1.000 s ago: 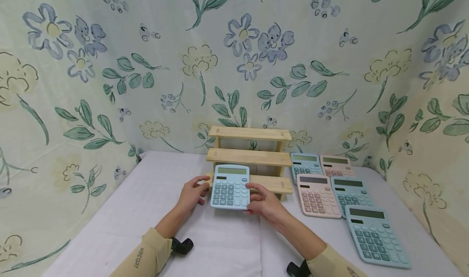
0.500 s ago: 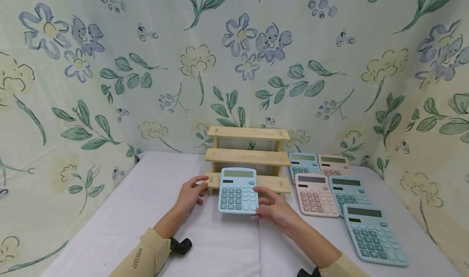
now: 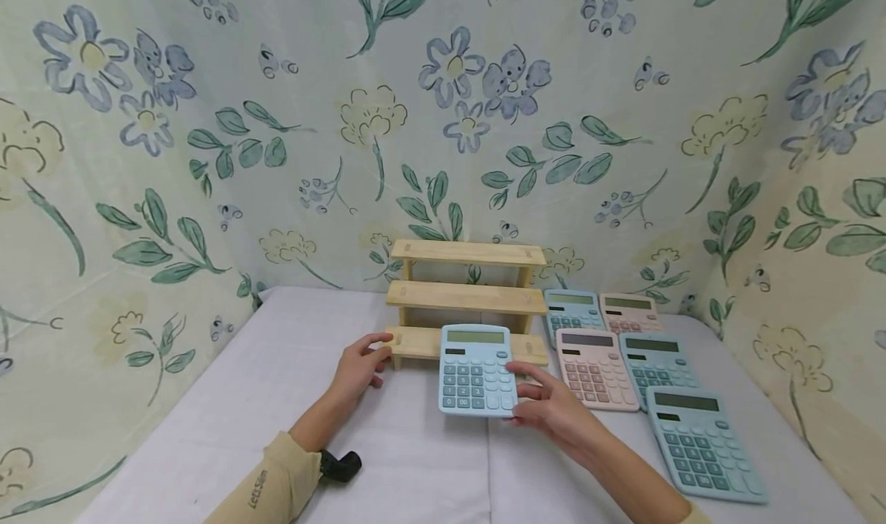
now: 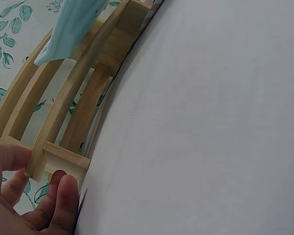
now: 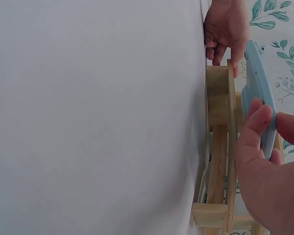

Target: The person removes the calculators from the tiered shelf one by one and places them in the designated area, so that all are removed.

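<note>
A light blue calculator (image 3: pixel 477 372) is held up in front of the lowest step of a three-step wooden display stand (image 3: pixel 471 297). My right hand (image 3: pixel 564 412) grips it by its right edge, thumb on one face and fingers on the other, as the right wrist view shows on the calculator's side (image 5: pixel 257 85). At the stand's left end, my left hand (image 3: pixel 356 370) holds the tip of the lowest board. In the left wrist view the fingers (image 4: pixel 66 198) curl around that board end (image 4: pixel 36 164). The calculator hides part of the lowest step.
Several more calculators lie to the right of the stand: a pink one (image 3: pixel 597 370), a blue one (image 3: pixel 706 443) nearest me, and others behind. A white cloth (image 3: pixel 415 462) covers the table. A floral curtain (image 3: pixel 311 108) hangs behind and at both sides.
My right hand has carried the calculator to the right and slightly toward me, away from the left hand. The left hand has stayed at the stand's left end.
</note>
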Available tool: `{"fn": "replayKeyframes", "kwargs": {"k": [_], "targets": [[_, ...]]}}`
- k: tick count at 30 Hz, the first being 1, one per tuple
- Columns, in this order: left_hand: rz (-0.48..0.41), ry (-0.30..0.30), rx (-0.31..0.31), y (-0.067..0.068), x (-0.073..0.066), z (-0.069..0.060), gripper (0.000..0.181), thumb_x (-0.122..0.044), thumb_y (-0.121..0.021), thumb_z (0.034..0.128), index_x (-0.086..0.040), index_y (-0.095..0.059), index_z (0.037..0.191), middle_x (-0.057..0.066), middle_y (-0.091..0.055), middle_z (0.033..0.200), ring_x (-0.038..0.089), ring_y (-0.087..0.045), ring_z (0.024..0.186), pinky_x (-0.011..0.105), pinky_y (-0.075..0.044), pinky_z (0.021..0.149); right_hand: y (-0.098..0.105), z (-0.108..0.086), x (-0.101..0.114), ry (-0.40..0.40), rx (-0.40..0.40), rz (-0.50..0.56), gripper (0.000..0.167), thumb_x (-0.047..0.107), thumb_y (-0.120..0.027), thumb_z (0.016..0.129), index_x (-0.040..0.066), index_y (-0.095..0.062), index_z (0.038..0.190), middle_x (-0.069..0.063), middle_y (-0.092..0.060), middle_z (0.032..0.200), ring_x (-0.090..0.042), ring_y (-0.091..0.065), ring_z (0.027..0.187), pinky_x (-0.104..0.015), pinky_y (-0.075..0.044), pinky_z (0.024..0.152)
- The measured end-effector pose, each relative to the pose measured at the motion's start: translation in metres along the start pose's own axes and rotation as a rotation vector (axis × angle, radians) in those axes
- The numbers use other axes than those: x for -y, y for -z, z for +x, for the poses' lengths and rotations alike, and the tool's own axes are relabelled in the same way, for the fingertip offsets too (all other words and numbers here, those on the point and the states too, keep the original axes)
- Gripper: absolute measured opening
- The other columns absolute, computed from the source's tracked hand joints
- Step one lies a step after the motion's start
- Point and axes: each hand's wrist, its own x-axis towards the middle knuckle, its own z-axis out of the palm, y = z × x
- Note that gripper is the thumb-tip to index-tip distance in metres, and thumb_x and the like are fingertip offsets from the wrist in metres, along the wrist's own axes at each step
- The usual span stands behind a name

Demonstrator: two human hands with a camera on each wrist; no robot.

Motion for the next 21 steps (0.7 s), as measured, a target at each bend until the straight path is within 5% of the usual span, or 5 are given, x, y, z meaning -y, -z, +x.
{"fn": "replayKeyframes", "kwargs": {"k": [21], "targets": [[0.019,0.016,0.002,0.000,0.000,-0.001,0.032,-0.022,-0.064,0.0948,-0.019,-0.068,0.127,0.010,-0.067,0.101,0.019,-0.057,0.075,0.028,-0.052,0.056,0.048,-0.040,-0.012,-0.077,-0.102,-0.059,0.076,-0.003,-0.065,0.087,0.015,-0.035,0.154,-0.016,-0.060,0.121,-0.030,-0.067,0.097,-0.035,-0.056,0.081]]}}
